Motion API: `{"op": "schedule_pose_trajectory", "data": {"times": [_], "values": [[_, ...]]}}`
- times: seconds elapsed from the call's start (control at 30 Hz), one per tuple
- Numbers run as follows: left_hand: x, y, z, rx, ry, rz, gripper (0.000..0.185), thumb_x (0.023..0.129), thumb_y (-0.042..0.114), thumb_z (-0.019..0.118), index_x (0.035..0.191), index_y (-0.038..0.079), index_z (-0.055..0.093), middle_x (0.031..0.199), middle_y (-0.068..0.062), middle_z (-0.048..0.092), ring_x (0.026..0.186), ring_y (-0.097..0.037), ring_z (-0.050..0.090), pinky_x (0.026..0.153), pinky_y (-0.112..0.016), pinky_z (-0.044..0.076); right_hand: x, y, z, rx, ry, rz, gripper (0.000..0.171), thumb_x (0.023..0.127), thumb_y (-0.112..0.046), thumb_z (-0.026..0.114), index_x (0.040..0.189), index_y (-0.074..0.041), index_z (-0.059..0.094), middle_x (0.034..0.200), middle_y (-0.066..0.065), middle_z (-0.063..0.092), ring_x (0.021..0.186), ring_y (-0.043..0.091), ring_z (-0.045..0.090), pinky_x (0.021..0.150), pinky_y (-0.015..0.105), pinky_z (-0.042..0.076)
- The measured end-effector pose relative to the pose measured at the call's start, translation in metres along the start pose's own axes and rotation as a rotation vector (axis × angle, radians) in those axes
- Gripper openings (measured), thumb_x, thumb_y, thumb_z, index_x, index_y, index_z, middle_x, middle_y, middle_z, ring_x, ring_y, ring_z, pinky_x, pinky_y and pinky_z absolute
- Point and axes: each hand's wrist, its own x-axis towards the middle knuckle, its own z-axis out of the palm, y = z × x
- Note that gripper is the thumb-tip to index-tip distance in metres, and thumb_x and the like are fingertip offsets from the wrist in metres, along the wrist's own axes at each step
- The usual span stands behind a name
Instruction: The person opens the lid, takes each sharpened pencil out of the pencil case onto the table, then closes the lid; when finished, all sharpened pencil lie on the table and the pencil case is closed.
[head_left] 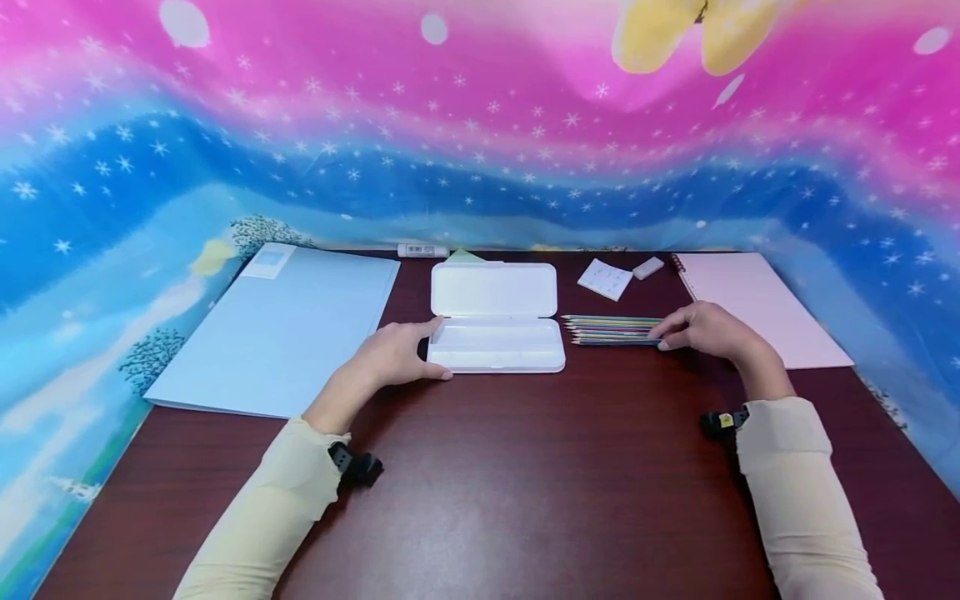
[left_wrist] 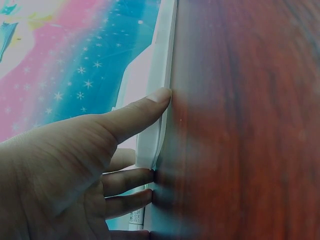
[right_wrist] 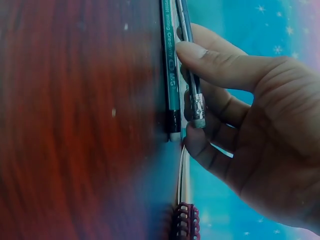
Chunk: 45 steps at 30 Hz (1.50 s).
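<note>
An open white pencil case (head_left: 495, 317) lies in the middle of the dark wooden table (head_left: 525, 483). My left hand (head_left: 420, 350) grips the left end of its lower tray, thumb along the front edge (left_wrist: 155, 100) and fingers round the end. A row of several coloured pencils (head_left: 611, 331) lies just right of the case. My right hand (head_left: 675, 333) pinches their right ends. In the right wrist view the thumb (right_wrist: 215, 60) presses a pencil with a metal ferrule (right_wrist: 197, 105) against the curled fingers, next to a green pencil (right_wrist: 172, 75).
A light blue folder (head_left: 277, 329) lies at the left and a pink spiral notebook (head_left: 757, 304) at the right, close to my right hand. Behind the case are a white note pad (head_left: 604, 277), an eraser (head_left: 648, 267) and a glue stick (head_left: 422, 250). A starry cloth backs the table.
</note>
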Motion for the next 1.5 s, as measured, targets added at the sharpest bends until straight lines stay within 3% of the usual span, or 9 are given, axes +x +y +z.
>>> {"op": "schedule_pose_trajectory", "data": {"times": [0.1, 0.27, 0.37, 0.7, 0.87, 1.1, 1.33, 1.5], "values": [[0.001, 0.000, 0.000, 0.000, 0.001, 0.004, 0.097, 0.082, 0.058, 0.077, 0.160, 0.020, 0.033, 0.155, -0.013, 0.049, 0.139, -0.034, 0.051, 0.111, -0.054, 0.043, 0.001, 0.000, 0.001, -0.018, 0.004, 0.000, 0.017, 0.095, -0.013, 0.070, 0.107, -0.016, 0.081, 0.127, 0.017, 0.069, 0.114, 0.030, 0.060, 0.090, 0.042, 0.052], [0.002, 0.000, -0.001, 0.006, -0.004, 0.008, 0.098, 0.082, 0.059, 0.077, 0.160, 0.020, 0.032, 0.156, -0.013, 0.049, 0.139, -0.033, 0.051, 0.111, -0.054, 0.043, 0.002, -0.002, 0.002, -0.017, 0.001, -0.008, 0.011, 0.092, -0.009, 0.072, 0.103, -0.008, 0.077, 0.087, 0.008, 0.065, 0.084, 0.021, 0.055, 0.074, 0.033, 0.046], [0.002, -0.001, -0.001, 0.004, -0.007, 0.007, 0.098, 0.082, 0.059, 0.077, 0.160, 0.019, 0.032, 0.156, -0.013, 0.048, 0.140, -0.033, 0.050, 0.112, -0.054, 0.043, 0.004, -0.002, 0.002, -0.016, -0.001, 0.012, 0.008, 0.091, -0.008, 0.073, 0.098, -0.005, 0.070, 0.077, 0.003, 0.057, 0.075, 0.020, 0.049, 0.070, 0.034, 0.043], [0.001, -0.001, -0.001, 0.004, -0.006, 0.006, 0.097, 0.083, 0.058, 0.077, 0.160, 0.019, 0.032, 0.156, -0.013, 0.048, 0.140, -0.034, 0.050, 0.112, -0.055, 0.042, 0.004, -0.004, 0.001, -0.047, -0.003, 0.053, 0.009, 0.091, -0.012, 0.075, 0.094, -0.006, 0.069, 0.076, 0.003, 0.058, 0.078, 0.021, 0.050, 0.070, 0.035, 0.042], [0.001, 0.000, -0.003, 0.007, 0.009, 0.016, 0.097, 0.083, 0.058, 0.077, 0.160, 0.018, 0.034, 0.155, -0.014, 0.049, 0.139, -0.034, 0.051, 0.112, -0.054, 0.043, 0.003, -0.006, -0.001, -0.070, 0.035, 0.050, 0.004, 0.091, -0.013, 0.074, 0.093, -0.009, 0.072, 0.084, 0.004, 0.063, 0.084, 0.024, 0.051, 0.073, 0.035, 0.043], [0.001, 0.001, -0.004, 0.002, 0.009, 0.010, 0.096, 0.083, 0.057, 0.078, 0.160, 0.019, 0.034, 0.155, -0.014, 0.049, 0.139, -0.034, 0.051, 0.112, -0.055, 0.042, 0.003, -0.008, -0.001, -0.060, 0.037, 0.057, 0.006, 0.092, -0.010, 0.072, 0.090, -0.008, 0.068, 0.077, 0.005, 0.058, 0.079, 0.023, 0.050, 0.069, 0.036, 0.042], [0.001, 0.000, -0.002, -0.005, 0.001, 0.005, 0.097, 0.083, 0.057, 0.078, 0.160, 0.019, 0.034, 0.155, -0.014, 0.049, 0.139, -0.034, 0.051, 0.112, -0.055, 0.042, 0.004, -0.005, 0.001, -0.074, 0.058, 0.060, 0.007, 0.092, -0.011, 0.072, 0.086, -0.010, 0.073, 0.088, 0.006, 0.066, 0.082, 0.023, 0.051, 0.070, 0.035, 0.043], [0.001, 0.000, 0.000, -0.004, -0.004, 0.004, 0.097, 0.083, 0.057, 0.078, 0.160, 0.019, 0.033, 0.156, -0.014, 0.048, 0.140, -0.034, 0.050, 0.112, -0.055, 0.042, 0.002, -0.010, 0.000, -0.074, 0.077, 0.026, 0.010, 0.096, -0.019, 0.070, 0.098, -0.012, 0.077, 0.101, 0.008, 0.072, 0.089, 0.024, 0.055, 0.075, 0.034, 0.046]]}}
